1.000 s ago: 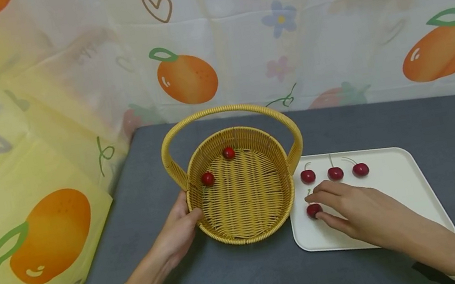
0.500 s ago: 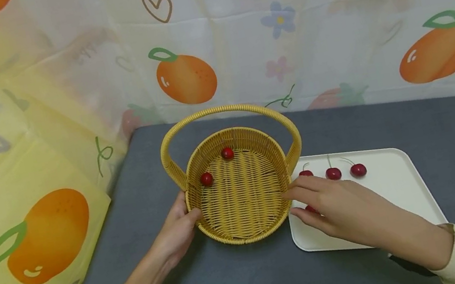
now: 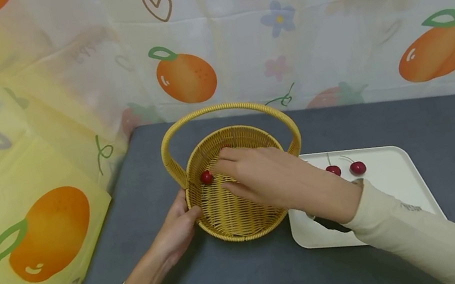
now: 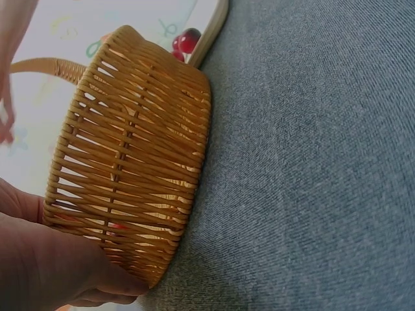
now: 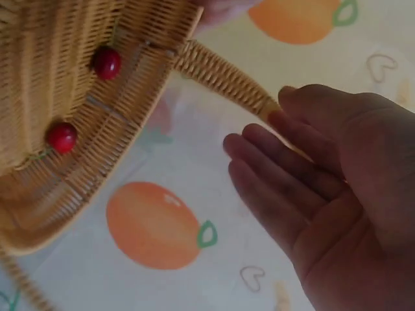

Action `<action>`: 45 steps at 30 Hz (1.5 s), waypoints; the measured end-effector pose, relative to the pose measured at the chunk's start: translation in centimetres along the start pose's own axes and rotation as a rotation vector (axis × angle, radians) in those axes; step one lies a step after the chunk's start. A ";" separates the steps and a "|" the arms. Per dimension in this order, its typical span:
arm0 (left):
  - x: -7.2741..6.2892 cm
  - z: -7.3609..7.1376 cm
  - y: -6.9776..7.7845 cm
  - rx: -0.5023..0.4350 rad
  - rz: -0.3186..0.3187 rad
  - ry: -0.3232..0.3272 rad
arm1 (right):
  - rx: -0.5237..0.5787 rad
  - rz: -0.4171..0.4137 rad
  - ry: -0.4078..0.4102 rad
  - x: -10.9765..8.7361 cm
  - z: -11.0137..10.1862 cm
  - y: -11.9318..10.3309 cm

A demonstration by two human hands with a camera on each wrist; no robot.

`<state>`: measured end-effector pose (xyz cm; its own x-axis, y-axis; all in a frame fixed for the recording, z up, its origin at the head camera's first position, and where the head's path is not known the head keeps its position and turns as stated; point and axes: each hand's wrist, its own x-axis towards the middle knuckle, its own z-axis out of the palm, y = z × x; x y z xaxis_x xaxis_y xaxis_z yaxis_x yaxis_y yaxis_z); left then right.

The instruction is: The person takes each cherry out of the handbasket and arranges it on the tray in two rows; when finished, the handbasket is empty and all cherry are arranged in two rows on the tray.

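My left hand grips the left side of a round yellow wicker basket, thumb over the rim and fingers round the outside. Above the basket's inside reaches my right hand; its fingers are loosely extended, and the right wrist view shows nothing between them. One red cherry lies by the basket's left wall, and a second cherry is mostly covered by my right hand in the head view. On the white tray sit more cherries, some of them hidden behind my right arm.
The basket's tall arched handle rises at the far side of it. A dark grey cloth covers the table. Behind hangs a fruit-printed curtain, and a yellow printed sheet borders the left.
From the near-left cherry on the tray, my right hand has moved left, past the basket's right rim and over its inside, holding nothing. My left hand and the basket have stayed in place.
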<state>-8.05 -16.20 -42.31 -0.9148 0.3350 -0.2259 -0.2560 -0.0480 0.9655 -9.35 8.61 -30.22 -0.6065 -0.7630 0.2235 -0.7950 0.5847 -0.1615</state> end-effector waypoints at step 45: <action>0.1 -0.3 -0.1 -0.008 0.018 -0.014 | -0.163 0.064 -0.414 10.0 9.1 3.1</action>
<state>-8.18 -16.42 -42.47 -0.9147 0.3473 -0.2064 -0.2421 -0.0619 0.9683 -17.94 0.30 -37.22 -0.6328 -0.7504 -0.1912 -0.7643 0.6448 -0.0010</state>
